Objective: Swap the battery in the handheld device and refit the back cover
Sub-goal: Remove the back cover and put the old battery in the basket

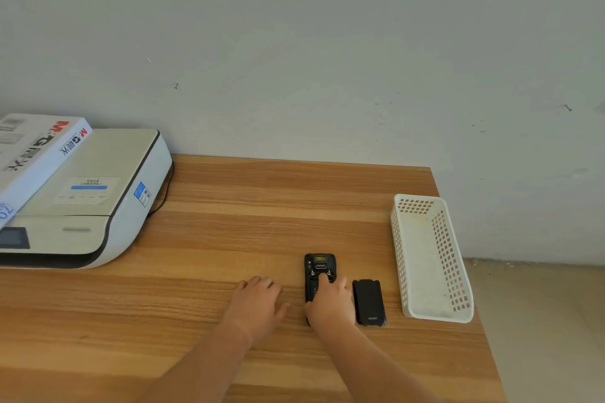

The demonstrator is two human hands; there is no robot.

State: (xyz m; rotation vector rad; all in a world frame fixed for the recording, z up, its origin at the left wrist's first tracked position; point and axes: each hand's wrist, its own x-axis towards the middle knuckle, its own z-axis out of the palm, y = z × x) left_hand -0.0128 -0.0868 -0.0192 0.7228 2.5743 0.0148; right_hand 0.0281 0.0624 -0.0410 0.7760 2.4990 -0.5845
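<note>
A black handheld device (318, 268) lies face down on the wooden table (212, 239), its back uncovered and the inside showing. My right hand (330, 299) rests on its lower half, fingers curled over the battery bay and one fingertip near the top latches. Whether a battery is under the hand I cannot tell. The black back cover (369, 302) lies flat just right of the device. My left hand (258, 301) lies palm down on the table to the device's left, holding nothing.
A white perforated plastic basket (429, 312) stands at the right, close to the table's right edge. A white printer (85, 206) with a cardboard box (32, 154) on top fills the left back corner. A wall runs behind the table.
</note>
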